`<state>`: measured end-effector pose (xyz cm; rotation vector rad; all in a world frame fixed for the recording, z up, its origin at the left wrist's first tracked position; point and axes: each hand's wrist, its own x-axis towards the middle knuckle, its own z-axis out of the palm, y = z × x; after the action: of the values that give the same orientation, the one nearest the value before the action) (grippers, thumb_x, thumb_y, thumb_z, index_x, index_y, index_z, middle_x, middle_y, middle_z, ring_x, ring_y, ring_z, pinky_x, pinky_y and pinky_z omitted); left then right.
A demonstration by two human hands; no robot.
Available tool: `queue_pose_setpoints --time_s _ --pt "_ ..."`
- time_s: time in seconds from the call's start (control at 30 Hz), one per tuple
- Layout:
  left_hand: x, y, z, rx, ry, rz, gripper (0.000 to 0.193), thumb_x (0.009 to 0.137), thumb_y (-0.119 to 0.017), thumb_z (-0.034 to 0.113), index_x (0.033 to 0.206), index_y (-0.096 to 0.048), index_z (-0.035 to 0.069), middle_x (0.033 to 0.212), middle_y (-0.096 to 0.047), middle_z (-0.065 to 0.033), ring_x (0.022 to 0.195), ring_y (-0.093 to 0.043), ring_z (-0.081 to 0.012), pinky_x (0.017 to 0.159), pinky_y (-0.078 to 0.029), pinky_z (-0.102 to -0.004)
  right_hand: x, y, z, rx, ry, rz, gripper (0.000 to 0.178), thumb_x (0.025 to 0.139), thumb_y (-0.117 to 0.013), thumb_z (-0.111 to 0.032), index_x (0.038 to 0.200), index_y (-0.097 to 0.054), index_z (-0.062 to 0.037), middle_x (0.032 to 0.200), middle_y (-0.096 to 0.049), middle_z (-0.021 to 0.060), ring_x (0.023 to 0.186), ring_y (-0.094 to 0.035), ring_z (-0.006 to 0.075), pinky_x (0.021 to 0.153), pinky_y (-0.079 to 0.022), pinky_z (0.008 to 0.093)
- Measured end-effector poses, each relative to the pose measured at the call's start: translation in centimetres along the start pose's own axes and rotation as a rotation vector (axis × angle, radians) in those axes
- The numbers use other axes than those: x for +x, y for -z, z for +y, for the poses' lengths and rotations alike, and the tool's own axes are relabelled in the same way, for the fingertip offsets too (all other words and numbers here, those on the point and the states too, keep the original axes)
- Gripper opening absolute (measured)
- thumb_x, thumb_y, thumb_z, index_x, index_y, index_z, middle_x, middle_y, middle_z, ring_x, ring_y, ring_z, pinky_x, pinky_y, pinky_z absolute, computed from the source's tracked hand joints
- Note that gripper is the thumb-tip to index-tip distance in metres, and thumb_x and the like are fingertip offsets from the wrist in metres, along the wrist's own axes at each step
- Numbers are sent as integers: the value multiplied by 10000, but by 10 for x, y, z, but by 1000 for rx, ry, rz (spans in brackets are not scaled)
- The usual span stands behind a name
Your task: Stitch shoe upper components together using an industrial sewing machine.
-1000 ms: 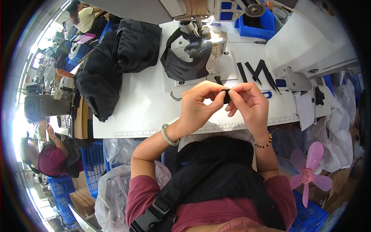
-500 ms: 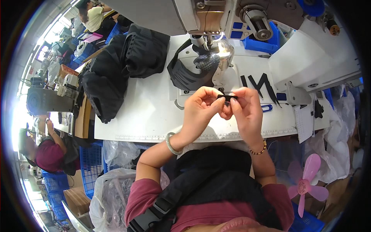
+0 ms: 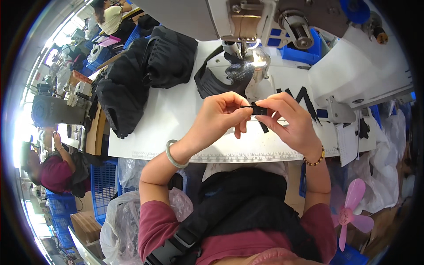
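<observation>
Between my two hands, above the front of the white sewing table, is a small black buckle-like piece (image 3: 259,110). My left hand (image 3: 223,115) pinches its left end between thumb and fingers. The right end is pinched by my right hand (image 3: 292,120). A short black strap (image 3: 264,127) hangs below the piece; how they join is too small to tell. Just beyond my hands, a black fabric piece with a curved cut-out (image 3: 221,81) lies under the needle area of the sewing machine (image 3: 244,46). Several black strap strips (image 3: 304,102) lie to the right.
Black sewn fabric goods (image 3: 170,57) are heaped on the left of the table (image 3: 176,132). A blue tray (image 3: 304,52) stands behind the machine. Near my right elbow is a pink fan (image 3: 346,215); plastic bags (image 3: 121,225) sit below left. Other people work at far left.
My hands have moved apart, my left hand leftward and my right hand rightward, both still on the black piece. The hanging strap now shows below it. The view has shifted slightly.
</observation>
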<state>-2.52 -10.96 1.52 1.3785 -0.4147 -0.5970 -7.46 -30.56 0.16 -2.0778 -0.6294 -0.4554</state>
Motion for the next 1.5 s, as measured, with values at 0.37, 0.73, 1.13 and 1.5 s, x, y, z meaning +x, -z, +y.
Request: queue_pose_setpoints --time_s 0.37,0.73,1.13,1.5 --pt "39 41 49 80 -51 162 159 831 -598 124 805 -591 -33 622 -564 -34 485 -503 -56 416 -378 -184 50 -72 4 907 -379 616 237 891 -571 -93 839 -339 -98 672 -414 -31 498 -469 39 346 -300 169" --pt "48 40 35 102 -18 128 187 839 -592 132 809 -590 -53 701 -582 -68 531 -550 -90 451 -449 -195 42 -83 27 676 -191 653 299 887 -567 -27 765 -308 -115 661 -352 -59 497 -292 -10 408 -244 146" --pt "51 41 32 26 43 121 178 850 -560 117 818 -580 -57 724 -579 -75 557 -572 -108 500 -499 -215 33 -80 37 298 -30 566 267 888 -563 -26 1154 -569 -10 1026 -628 111 506 -518 47 421 -447 185" --pt "55 49 30 -51 83 61 181 859 -567 118 795 -573 -51 670 -585 -72 551 -589 -117 533 -503 -210 35 -78 36 254 -43 564 276 881 -572 -26 1156 -581 -23 1006 -634 103 525 -528 48 436 -462 183"
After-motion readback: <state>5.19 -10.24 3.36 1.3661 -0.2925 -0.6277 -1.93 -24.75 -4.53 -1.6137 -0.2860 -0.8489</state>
